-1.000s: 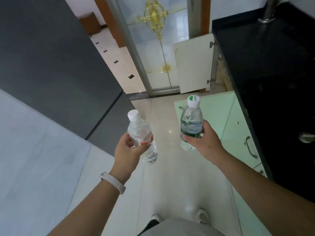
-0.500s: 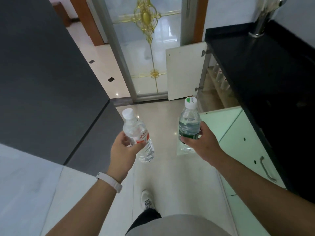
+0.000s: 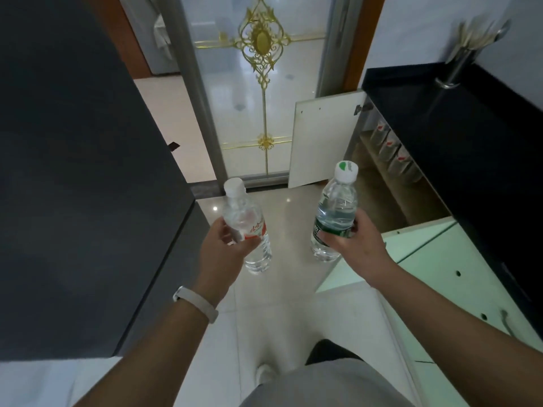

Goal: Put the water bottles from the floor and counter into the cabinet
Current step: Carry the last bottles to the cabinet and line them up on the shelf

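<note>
Two clear, ribbed plastic bottles are held upright over the glossy tiled floor (image 3: 282, 292), short of the open cabinet (image 3: 379, 186). The red-labelled bottle (image 3: 236, 208) is in the left hand (image 3: 221, 255) and the green-labelled bottle (image 3: 338, 201) in the right hand (image 3: 357, 246), nearer the cabinet. Each hand's fingers are wrapped round its bottle. Above the cabinet lies the polished black worktop (image 3: 458, 136).

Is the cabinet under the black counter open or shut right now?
Open. Its white door stands swung out, exposing stored bottles on the shelf inside.

The cabinet (image 3: 382, 198) gapes under the table (image 3: 470, 142), white door (image 3: 323, 142) far, green door (image 3: 367, 259) near; stored bottles (image 3: 393, 154) fill its far right.
</note>
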The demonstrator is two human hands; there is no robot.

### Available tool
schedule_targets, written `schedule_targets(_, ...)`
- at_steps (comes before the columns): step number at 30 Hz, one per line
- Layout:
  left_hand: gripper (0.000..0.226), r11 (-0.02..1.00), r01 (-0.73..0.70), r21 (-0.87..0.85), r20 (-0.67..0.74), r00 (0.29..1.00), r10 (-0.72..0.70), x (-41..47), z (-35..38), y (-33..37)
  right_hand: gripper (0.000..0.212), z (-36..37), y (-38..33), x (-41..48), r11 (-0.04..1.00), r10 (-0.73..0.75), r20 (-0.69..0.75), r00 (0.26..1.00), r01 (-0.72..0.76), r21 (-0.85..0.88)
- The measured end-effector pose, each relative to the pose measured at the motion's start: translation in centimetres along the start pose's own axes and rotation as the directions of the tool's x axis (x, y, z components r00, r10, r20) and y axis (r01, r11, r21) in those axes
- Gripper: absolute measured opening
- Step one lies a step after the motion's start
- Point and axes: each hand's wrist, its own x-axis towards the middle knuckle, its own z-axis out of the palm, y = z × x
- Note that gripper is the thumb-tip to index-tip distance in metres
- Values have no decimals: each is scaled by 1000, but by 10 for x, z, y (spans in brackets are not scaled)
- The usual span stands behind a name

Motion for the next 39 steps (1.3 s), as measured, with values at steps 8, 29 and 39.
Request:
schedule_targets(8, 67, 997, 58, -42, 58, 997, -56, 86, 35, 4, 41, 3, 10, 83, 1000, 27, -6, 1000, -27, 11)
schedule_targets(29, 51, 985, -74, 156, 389, 921, 8, 329, 234, 130, 51, -101, 27, 324, 968, 162, -253, 954, -104, 227)
schedule_targets(39, 47, 924, -276, 265, 661, 750, 35, 380, 331, 153, 60, -131, 56, 336, 921, 370, -495, 786, -238, 309)
